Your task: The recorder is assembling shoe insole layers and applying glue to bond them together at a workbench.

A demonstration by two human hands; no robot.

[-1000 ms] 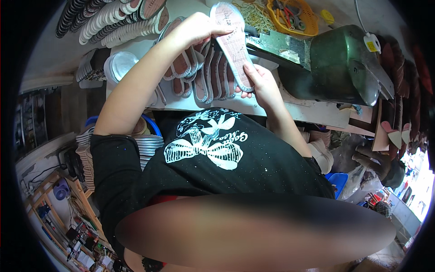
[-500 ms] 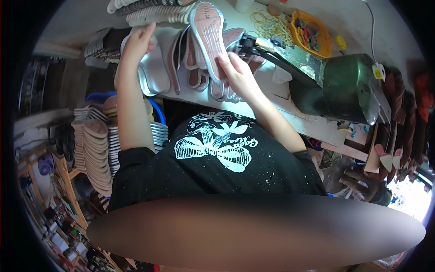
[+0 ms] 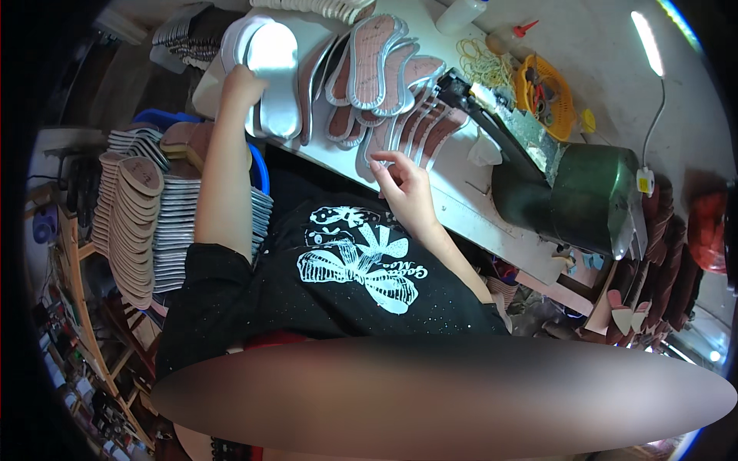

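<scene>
My left hand (image 3: 242,87) is at the pile of silver-white shoe insoles, its fingers curled and slightly blurred. One finger reaches over the edge of a shiny silver-white insole (image 3: 277,81); whether the hand grips it is hidden. My right hand (image 3: 405,190) is above the table's near edge, fingers apart and nothing in them. Beyond it lies a spread heap of pinkish-brown insoles with silver rims, the topmost insole (image 3: 377,63) showing faint marks. A dark curved insole (image 3: 310,92) stands on edge between the two piles.
Right of the heap stands a dark green machine (image 3: 588,196) with a long arm. A yellow basket (image 3: 565,96) of tools, loose yellow bands (image 3: 488,65) and a white bottle (image 3: 461,14) are behind it. Stacked insoles (image 3: 131,223) rise beside my left arm.
My right hand has let go of a pinkish-brown insole, which now lies on the heap, and has drawn back toward me. My left hand has gone down to the silver-white insoles. The view has shifted.
</scene>
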